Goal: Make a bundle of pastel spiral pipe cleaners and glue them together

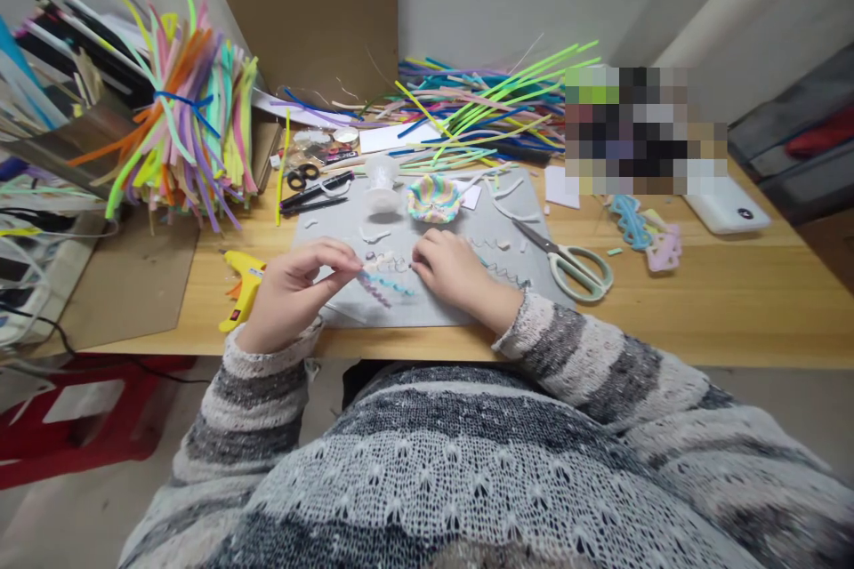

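My left hand (294,284) is closed in a pinch on the ends of thin twisted strands above a grey mat (433,311). One is a light blue twisted strand (395,284), the other a purple twisted strand (377,292); both hang to the right from my fingertips. My right hand (446,268) rests on the mat with its fingers curled together; whatever they hold is too small to make out. Between the hands lies a thin coiled wire (395,264). Just beyond my right hand stands a pastel striped bowl shape (435,198), beside a clear spool (382,187).
Scissors (580,271) lie at the mat's right edge, a yellow glue gun (244,284) left of my left hand. A bundle of pipe cleaners (193,124) stands at the left; loose pipe cleaners (487,107) pile up behind. A white phone (727,204) lies far right.
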`<state>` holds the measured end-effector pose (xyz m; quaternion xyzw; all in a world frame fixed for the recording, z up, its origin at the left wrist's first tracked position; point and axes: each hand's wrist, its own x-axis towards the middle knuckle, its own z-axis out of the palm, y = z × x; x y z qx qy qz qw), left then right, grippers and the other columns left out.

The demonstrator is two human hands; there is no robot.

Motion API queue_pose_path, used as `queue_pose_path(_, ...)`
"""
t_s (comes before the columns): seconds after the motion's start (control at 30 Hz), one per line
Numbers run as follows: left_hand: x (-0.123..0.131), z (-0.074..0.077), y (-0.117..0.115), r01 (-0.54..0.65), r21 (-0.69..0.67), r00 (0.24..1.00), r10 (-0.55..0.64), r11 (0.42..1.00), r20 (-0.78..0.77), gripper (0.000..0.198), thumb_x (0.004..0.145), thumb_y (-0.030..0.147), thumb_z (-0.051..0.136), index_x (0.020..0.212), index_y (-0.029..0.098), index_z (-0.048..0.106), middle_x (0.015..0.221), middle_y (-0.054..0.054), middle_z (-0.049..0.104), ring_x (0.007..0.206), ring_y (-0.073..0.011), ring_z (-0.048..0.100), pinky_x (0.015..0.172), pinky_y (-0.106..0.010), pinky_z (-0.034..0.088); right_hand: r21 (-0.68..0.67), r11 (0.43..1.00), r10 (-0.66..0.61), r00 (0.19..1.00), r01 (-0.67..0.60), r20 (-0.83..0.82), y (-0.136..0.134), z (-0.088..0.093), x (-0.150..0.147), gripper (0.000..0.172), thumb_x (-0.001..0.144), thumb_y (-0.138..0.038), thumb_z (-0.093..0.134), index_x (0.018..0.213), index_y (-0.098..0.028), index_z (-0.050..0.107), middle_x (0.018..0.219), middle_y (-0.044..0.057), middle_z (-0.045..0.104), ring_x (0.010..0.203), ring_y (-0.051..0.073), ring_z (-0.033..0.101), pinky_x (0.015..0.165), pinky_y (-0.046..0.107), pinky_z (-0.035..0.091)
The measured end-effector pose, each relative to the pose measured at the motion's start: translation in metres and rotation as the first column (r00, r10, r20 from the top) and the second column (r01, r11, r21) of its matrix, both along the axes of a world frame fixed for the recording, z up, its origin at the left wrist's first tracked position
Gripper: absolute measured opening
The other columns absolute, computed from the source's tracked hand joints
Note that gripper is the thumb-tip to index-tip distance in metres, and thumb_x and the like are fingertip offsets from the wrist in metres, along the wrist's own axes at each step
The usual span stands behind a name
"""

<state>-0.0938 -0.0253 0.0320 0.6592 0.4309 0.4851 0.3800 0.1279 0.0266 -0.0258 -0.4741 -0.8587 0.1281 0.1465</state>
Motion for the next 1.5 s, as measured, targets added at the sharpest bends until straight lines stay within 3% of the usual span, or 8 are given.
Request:
queue_pose_path(0.17,0.004,0.002,0.007,0.003,0.016,1.0,-0.004,1.0,0.024,0.005,0.078,0.018,0.071,0.076,0.022,0.073,0.082,-0.005,0.069,0.084,-0.0173,0.063,0.081,-0.032,0.052,-0.045,0.999,-0.005,0.999,0.003,-0.053,0.003,0.005,0.006,0.011,0.09,-0.018,0.052,0.089,-0.015,0.063,0.095,0.011,0.065,0.088,0.023,0.055,0.074,0.033,0.037)
queue_pose_path(0.37,0.024,0.02,0.02,0.008,-0.047,1.0,-0.009,0.999,-0.025,0.008,0.078,0.018,0.071,0.085,0.019,0.073,0.087,-0.005,0.068,0.085,-0.0157,0.063,0.078,-0.028,0.052,-0.055,0.988,-0.152,0.908,0.142,-0.391,0.01,0.038,0.043,0.012,0.084,-0.016,0.053,0.088,-0.017,0.064,0.077,0.004,0.065,0.069,0.016,0.055,0.065,0.029,0.038)
queue_pose_path(0.53,0.044,0.031,0.033,-0.011,-0.193,0.997,-0.004,0.981,-0.073,0.016,0.08,0.022,0.069,0.094,0.016,0.071,0.076,-0.002,0.067,0.068,-0.0117,0.06,0.065,-0.024,0.05,-0.238,0.949,-0.312,0.534,0.205,-0.786,0.016,0.061,0.062,0.016,0.076,-0.014,0.057,0.085,-0.017,0.07,0.069,0.0,0.063,0.06,0.012,0.054,0.061,0.027,0.044)
queue_pose_path(0.67,0.049,0.027,0.043,-0.009,-0.226,0.996,-0.011,0.974,-0.088,0.018,0.081,0.024,0.068,0.097,0.017,0.071,0.076,-0.002,0.067,0.068,-0.0112,0.06,0.063,-0.023,0.048,-0.508,0.849,-0.489,0.15,-0.144,-0.859,0.024,0.064,0.071,0.012,0.074,-0.013,0.06,0.079,-0.019,0.069,0.066,-0.003,0.061,0.059,0.008,0.054,0.061,0.023,0.048)
queue_pose_path(0.77,0.049,0.019,0.048,0.012,-0.23,0.995,-0.033,0.973,-0.09,0.016,0.079,0.025,0.07,0.093,0.017,0.072,0.078,-0.002,0.067,0.068,-0.0109,0.057,0.063,-0.023,0.046,-0.53,0.774,-0.554,0.035,-0.347,-0.832,0.028,0.062,0.076,0.012,0.075,-0.013,0.065,0.083,-0.02,0.069,0.072,-0.004,0.062,0.063,0.006,0.056,0.066,0.02,0.051)
queue_pose_path(1.03,0.048,-0.004,0.057,0.093,-0.256,0.994,-0.075,0.962,0.078,0.014,0.078,0.028,0.073,0.088,0.019,0.072,0.079,-0.001,0.065,0.071,-0.0099,0.057,0.067,-0.021,0.046,-0.471,0.758,-0.553,-0.061,-0.451,-0.831,0.026,0.054,0.076,0.008,0.079,-0.021,0.07,0.079,-0.026,0.064,0.073,-0.006,0.059,0.06,0.006,0.054,0.055,0.019,0.046)
queue_pose_path(1.2,0.045,-0.013,0.06,0.052,-0.276,0.988,-0.009,0.96,0.156,0.011,0.079,0.027,0.072,0.088,0.021,0.073,0.075,0.001,0.063,0.066,-0.008,0.055,0.063,-0.019,0.044,-0.52,0.769,-0.542,0.052,-0.373,-0.839,0.021,0.055,0.073,0.017,0.084,-0.041,0.066,0.083,-0.027,0.057,0.093,-0.003,0.065,0.082,0.012,0.064,0.069,0.028,0.053)
queue_pose_path(1.5,0.058,-0.011,0.058,-0.048,-0.279,0.994,0.074,0.959,0.084,0.008,0.076,0.022,0.07,0.082,0.017,0.071,0.068,0.001,0.062,0.06,-0.0081,0.053,0.059,-0.021,0.043,-0.554,0.684,-0.512,0.229,-0.475,-0.828,0.011,0.039,0.047,0.03,0.08,-0.034,0.071,0.102,-0.024,0.053,0.06,-0.009,0.056,0.041,0.004,0.035,0.042,0.018,0.026)
